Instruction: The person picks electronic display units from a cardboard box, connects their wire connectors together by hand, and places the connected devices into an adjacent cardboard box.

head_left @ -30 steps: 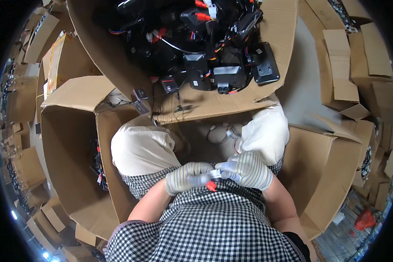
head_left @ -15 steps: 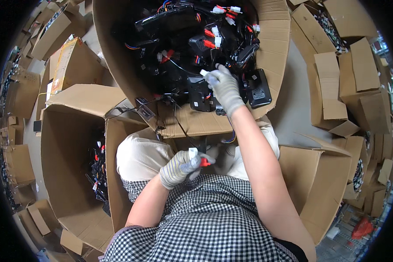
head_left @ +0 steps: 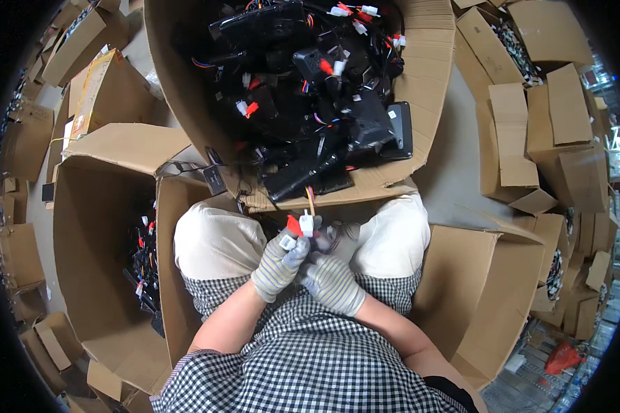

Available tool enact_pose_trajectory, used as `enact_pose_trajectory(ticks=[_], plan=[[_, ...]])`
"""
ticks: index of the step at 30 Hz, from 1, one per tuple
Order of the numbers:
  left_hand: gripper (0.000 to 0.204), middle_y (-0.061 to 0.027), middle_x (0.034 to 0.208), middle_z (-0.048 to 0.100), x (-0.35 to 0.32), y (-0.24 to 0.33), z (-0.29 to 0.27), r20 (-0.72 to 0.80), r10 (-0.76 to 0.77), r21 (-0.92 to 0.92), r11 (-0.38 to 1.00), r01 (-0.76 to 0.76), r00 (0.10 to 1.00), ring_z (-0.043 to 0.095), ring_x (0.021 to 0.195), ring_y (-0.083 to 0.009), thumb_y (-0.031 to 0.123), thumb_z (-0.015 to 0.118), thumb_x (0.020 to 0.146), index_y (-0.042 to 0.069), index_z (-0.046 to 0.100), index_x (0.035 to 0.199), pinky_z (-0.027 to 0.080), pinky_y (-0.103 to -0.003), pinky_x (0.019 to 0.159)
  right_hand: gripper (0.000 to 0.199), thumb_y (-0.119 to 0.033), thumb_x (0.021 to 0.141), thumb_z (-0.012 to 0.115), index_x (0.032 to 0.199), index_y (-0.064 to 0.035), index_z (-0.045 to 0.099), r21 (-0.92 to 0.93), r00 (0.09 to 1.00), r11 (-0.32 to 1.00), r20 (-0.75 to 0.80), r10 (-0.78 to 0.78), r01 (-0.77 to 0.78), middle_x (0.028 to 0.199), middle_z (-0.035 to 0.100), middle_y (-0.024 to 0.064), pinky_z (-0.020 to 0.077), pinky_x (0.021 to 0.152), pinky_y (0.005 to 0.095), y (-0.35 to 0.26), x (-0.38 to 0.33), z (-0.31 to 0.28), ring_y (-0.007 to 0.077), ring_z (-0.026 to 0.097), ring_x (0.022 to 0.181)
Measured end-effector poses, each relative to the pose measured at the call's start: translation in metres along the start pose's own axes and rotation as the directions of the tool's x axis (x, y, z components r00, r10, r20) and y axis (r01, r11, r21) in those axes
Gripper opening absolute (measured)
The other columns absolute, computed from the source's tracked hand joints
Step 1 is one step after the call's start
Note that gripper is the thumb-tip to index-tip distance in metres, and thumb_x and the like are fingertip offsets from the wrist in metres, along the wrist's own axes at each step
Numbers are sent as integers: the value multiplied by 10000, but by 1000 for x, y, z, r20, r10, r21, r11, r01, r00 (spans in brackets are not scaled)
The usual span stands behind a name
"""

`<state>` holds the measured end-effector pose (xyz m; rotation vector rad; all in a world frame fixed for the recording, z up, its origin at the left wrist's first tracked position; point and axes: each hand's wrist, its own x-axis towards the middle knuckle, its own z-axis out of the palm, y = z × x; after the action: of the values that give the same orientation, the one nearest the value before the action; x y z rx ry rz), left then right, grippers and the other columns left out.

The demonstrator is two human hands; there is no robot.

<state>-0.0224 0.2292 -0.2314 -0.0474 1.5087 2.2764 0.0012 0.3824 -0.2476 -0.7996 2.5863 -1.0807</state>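
Both my hands, in striped work gloves, meet above my lap. My left hand is closed round wire connectors: a red connector and a white connector stick up past the fingertips, with a second white connector beside the thumb. My right hand is closed right beside it, its fingertips partly hidden, so what they grip is unclear. Thin coloured wires run from the connectors up to a black device at the near edge of the big carton.
The big carton is heaped with black devices, wires and red and white connectors. At my left, an open carton has similar wired parts inside. Another open carton stands at my right. More cartons line both sides.
My right hand has come back from the big carton to my left hand. The devices near the carton's front edge have shifted. More connectors now show at my left fingertips.
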Motion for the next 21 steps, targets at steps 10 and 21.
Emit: enact_pose_trajectory(ticks=[10, 21], plan=[[395, 15, 674, 525, -33, 0, -11, -237, -131, 67, 986, 150, 963, 481, 591, -73, 421, 578, 901, 41, 598, 1005, 401, -217, 579, 372, -378, 917, 561, 895, -19, 656, 794, 860, 425, 225, 457, -434, 775, 611, 25, 421, 541, 184, -15, -4, -82, 56, 524, 578], [326, -5, 868, 639, -27, -18, -7, -172, 35, 220, 975, 4, 984, 587, 761, -121, 277, 653, 869, 48, 624, 1100, 457, -266, 685, 367, -368, 911, 570, 837, -19, 657, 563, 939, 753, 166, 301, -341, 602, 508, 4, 392, 504, 225, -9, 13, -86, 66, 486, 539]])
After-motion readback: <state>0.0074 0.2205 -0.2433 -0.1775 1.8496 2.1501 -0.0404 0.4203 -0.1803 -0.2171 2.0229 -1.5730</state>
